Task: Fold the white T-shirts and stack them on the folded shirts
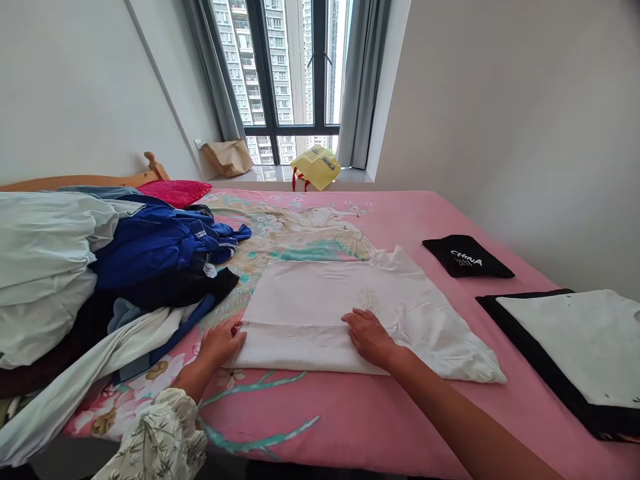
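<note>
Pink bedding (pixel 360 417) bears a white shirt (pixel 310 293), window (pixel 283 73) beyond.

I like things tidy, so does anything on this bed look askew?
Yes: a long white garment trails from the clothes heap past the edge of the bed, lower left. The white shirt is rumpled at its right end, flatter at left.

Brown paper bag (pixel 230 159) and yellow bag (pixel 316 167) on the windowsill (pixel 273 175), under a dark-framed window (pixel 295 130) between grey curtains (pixel 357 80); red cushion (pixel 175 193) near the wooden bed frame (pixel 90 181); tower blocks (pixel 280 67) outside.
</note>
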A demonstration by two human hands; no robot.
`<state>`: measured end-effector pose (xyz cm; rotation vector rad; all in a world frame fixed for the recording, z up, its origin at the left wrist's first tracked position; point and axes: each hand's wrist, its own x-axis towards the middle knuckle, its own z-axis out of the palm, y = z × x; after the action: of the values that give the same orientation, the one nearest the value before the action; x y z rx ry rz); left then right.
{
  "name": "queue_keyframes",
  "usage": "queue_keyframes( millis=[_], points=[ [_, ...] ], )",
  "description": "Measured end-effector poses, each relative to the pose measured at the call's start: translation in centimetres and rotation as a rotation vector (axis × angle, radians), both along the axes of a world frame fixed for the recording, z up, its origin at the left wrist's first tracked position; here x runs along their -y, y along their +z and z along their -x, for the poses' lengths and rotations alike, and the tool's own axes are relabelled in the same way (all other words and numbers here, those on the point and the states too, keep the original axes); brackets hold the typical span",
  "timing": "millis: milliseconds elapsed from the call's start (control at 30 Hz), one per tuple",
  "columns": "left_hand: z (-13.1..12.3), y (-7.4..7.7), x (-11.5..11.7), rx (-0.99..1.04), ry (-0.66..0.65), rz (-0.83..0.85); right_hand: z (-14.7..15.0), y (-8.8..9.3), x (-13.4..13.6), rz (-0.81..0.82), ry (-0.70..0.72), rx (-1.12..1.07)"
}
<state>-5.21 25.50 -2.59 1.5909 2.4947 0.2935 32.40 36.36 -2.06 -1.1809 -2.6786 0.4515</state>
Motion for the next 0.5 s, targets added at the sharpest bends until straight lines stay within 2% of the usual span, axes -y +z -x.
queue_keyframes(
  millis=[100, 267, 367, 500],
  points=[
    [0.5, -0.1, -0.3, 0.093, 0.044, 0.046, 1.7, -0.4, 0.4, 0.031, 0.002, 0.028],
    [2.3, -1.1, 0.7, 0.456, 0.11, 0.124, 1.5, -0.8, 2.0, -0.035, -0.052, -0.057],
    [2.4, -1.6, 1.8, 0.636, 0.158, 0.142, 1.1, -0.3, 4.2, -0.115, 0.046, -0.173],
    [1.8, -1.3, 3.4, 0.873, 0.229, 0.136, 0.8, -0.4, 7.1, -0.09, 0.12, -0.159]
  ],
)
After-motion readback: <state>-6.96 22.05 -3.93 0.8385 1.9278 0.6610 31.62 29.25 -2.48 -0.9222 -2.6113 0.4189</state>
